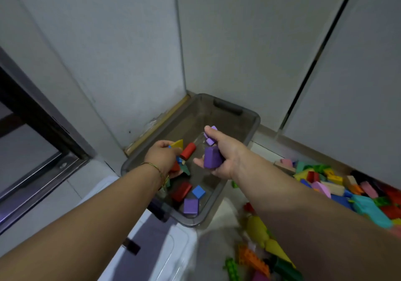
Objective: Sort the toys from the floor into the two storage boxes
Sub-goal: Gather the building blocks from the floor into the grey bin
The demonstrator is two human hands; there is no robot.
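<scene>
Storage box lengthwise toward wall corner

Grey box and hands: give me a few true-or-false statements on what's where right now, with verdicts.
1. The right hand holds purple blocks. True.
2. The grey box is empty. False: a blue cube and a red block, among others, lie in it.
3. Both hands are over the box. True; the left hand is at its left side.
4. The left hand holds nothing. False: it grips several pieces, a yellow wedge among them.
5. The toy pile lies on the floor left of the box. False: it lies to the right.
</scene>
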